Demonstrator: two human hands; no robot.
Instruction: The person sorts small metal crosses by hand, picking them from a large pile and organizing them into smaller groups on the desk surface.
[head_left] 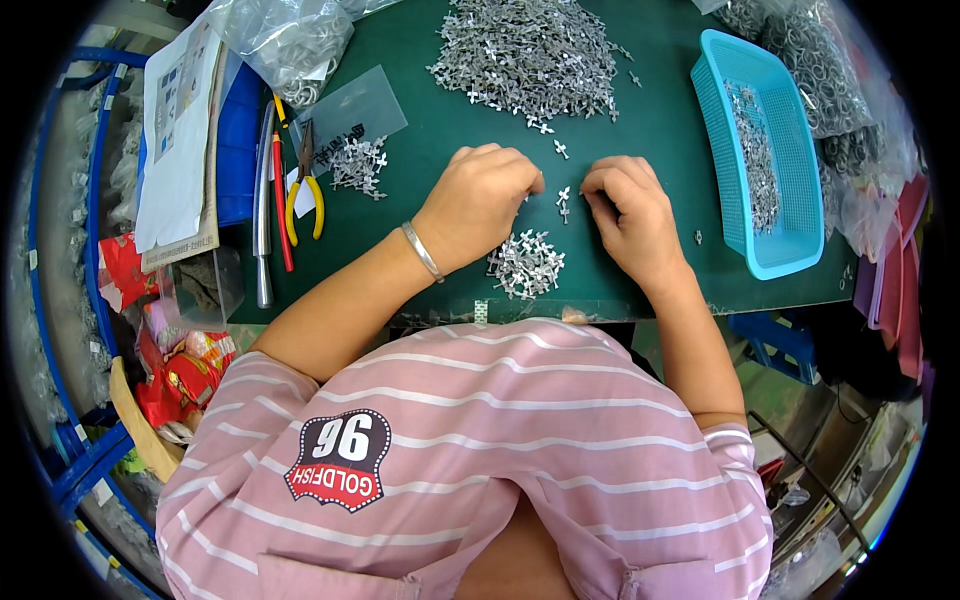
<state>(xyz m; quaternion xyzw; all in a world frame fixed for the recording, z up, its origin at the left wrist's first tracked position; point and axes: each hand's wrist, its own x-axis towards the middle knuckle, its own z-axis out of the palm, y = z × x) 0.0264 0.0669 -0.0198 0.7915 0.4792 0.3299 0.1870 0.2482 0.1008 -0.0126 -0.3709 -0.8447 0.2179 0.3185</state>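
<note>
My left hand [482,205], with a silver bangle [422,252] at the wrist, is closed with thumb and fingertips together. A small glint shows below its fingertips, too small to name. Across from it, my right hand [632,212] is curled in a pinch, and what it holds, if anything, is hidden. Between the hands lie a few small silver cross-shaped metal pieces [563,204]. A small pile of such pieces [526,265] sits just below my left hand, near the table's front edge. Farther away rises a large heap of the same pieces [530,55].
A turquoise plastic basket [735,190] holding small metal parts stands at the right. Yellow-handled pliers [305,195], a red pen [280,200] and a metal rod [263,210] lie left, beside another small pile [358,165]. Bags of metal rings [815,70] crowd the green table [400,35].
</note>
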